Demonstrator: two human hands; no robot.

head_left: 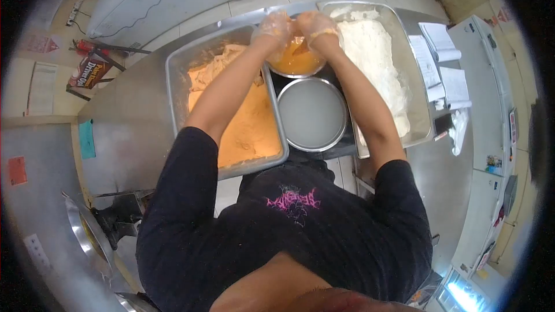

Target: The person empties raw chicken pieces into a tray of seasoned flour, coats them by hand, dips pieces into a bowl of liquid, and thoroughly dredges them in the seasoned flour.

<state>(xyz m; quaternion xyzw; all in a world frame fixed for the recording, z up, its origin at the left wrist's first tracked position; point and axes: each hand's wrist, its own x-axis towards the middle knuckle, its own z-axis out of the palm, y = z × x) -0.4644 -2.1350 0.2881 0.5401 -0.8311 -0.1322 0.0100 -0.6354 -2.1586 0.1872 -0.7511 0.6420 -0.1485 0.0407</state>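
Both hands are in clear gloves over a round metal bowl [295, 68] of orange liquid. My left hand [275, 28] is at the bowl's left side, fingers bent; what it holds, if anything, is too small to tell. My right hand [315, 26] is close beside it on the right, its fingers curled near some orange-brown stuff I cannot make out. Left of the bowl stands a grey tub [280, 138] with orange powder [245, 133] and lighter pieces [222, 66]. A round pan of cloudy liquid [312, 114] sits nearer my body. To the right, a tray [421, 112] holds white powder [370, 52].
A steel table [130, 110] lies under the tubs. Papers [439, 43], a dark phone-like object [443, 123] and a crumpled clear bag [459, 130] are on its right side. A teal paper [87, 138] is at the left edge. White cabinets [167, 0] stand beyond.
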